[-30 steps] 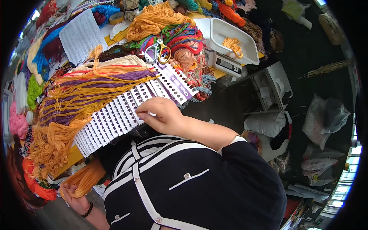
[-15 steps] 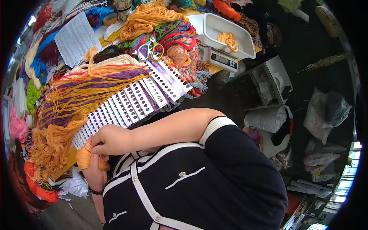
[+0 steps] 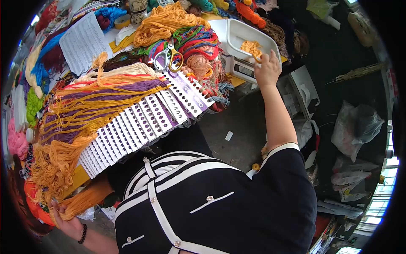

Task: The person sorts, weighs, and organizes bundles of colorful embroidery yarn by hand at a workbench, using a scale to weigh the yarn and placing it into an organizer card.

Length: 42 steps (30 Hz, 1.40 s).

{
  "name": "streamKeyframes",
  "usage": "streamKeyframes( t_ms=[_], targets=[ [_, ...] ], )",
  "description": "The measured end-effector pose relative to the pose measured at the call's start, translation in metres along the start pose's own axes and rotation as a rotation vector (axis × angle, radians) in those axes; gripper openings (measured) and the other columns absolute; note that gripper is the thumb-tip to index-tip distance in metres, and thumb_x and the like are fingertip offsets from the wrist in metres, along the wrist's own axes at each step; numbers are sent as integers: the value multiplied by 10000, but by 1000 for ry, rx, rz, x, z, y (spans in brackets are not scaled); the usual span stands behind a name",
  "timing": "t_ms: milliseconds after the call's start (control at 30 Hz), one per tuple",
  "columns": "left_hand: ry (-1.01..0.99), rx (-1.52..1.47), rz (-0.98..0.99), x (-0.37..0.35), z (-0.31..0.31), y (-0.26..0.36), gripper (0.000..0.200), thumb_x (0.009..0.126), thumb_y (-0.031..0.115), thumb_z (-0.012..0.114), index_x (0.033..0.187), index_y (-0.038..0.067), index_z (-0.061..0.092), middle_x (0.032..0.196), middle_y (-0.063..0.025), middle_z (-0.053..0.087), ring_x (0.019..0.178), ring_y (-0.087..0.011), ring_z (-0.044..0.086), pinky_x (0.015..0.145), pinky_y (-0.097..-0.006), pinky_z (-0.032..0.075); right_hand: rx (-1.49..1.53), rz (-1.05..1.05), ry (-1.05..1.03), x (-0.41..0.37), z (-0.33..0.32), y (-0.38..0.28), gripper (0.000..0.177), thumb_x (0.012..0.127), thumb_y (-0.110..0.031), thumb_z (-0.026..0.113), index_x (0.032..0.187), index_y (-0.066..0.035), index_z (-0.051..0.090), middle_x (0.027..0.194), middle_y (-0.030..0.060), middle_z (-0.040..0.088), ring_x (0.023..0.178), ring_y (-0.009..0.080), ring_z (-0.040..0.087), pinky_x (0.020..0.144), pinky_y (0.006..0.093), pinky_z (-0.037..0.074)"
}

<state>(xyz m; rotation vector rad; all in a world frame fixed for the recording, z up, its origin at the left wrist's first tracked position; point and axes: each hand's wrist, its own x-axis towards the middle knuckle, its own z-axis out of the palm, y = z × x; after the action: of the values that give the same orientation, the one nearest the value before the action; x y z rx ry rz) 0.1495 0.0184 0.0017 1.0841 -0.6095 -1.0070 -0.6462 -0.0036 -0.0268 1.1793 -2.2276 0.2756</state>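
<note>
Table (image 3: pixel 79 175), yellow-edged, beneath the row of punched cards (image 3: pixel 137 122). Cards overlapped like shingles, probably to leave each line of holes exposed and within reach. Long purple and golden strands (image 3: pixel 84 101) laid across the far left part of the row, seemingly kept parallel against tangling. To the right of the row and farther off, white tray (image 3: pixel 270 40) set on the digital scale (image 3: pixel 237 69), display turned towards the wearer, presumably for easy reading. Below the near left end of the row, long orange hank (image 3: pixel 89 199) held off to the side by the left hand (image 3: pixel 67 222), fingers partly curled about one end, likely to keep the loops together; far end lost in shadow. Beyond the row, at upper left, printed sheet (image 3: pixel 84 42) lying face up among yarns. Right hand (image 3: pixel 268 70) at the tray's near edge, fingers loosely bent; firm hold or mere touch not possible to tell. At the fingertips, small orange hank (image 3: pixel 250 46) inside the tray, probably confined there against spilling. Near the far right end of the row, scissors (image 3: pixel 170 55) resting on yarn, handles towards the cards, apparently for ready pickup.
</note>
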Motion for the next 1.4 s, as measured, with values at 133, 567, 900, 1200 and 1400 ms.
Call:
streamKeyframes(
  t_ms=[133, 567, 900, 1200, 1400],
  targets=[
    [25, 43, -87, -4, 17, -13, 374, 879, 85, 491, 1248, 40, 455, 1159, -42, 548, 845, -109, 532, 768, -233, 442, 236, -242, 105, 17, -7, -20, 99, 796, -172, 620, 797, -75, 600, 886, 65, 616, 838, 256, 566, 726, 355, 413],
    [-345, 5, -281, -76, 149, -55, 376, 861, 24, 478, 1223, -72, 443, 840, -153, 644, 716, -158, 613, 619, -247, 509, 1717, -677, -1256, -118, -194, -363, 172, 876, -149, 590, 834, 17, 608, 684, 14, 527, 645, 88, 481, 589, 260, 398],
    [-435, 174, -208, -81, 139, -60, 410, 914, 57, 451, 1311, -29, 396, 1038, -76, 576, 778, -118, 579, 656, -232, 501, 1864, -174, -1949, -155, -205, -408, 186, 875, -134, 594, 761, 13, 603, 702, 41, 589, 556, 97, 542, 534, 222, 413],
    [-333, -124, -124, -66, 120, -72, 365, 892, 89, 491, 1247, 6, 470, 1003, -122, 628, 812, -215, 639, 769, -349, 511, 2129, 12, -1873, -125, -202, -387, 152, 866, -131, 558, 936, -4, 605, 817, 62, 628, 880, 171, 604, 855, 342, 459],
    [-9, -577, -107, -27, -9, -20, 388, 934, 162, 457, 1306, 62, 414, 861, 6, 578, 613, -36, 491, 684, -247, 449, 1705, 105, -705, 27, -169, -282, 142, 900, -156, 504, 919, -44, 590, 637, -11, 474, 526, 48, 384, 490, 199, 309]
  ],
)
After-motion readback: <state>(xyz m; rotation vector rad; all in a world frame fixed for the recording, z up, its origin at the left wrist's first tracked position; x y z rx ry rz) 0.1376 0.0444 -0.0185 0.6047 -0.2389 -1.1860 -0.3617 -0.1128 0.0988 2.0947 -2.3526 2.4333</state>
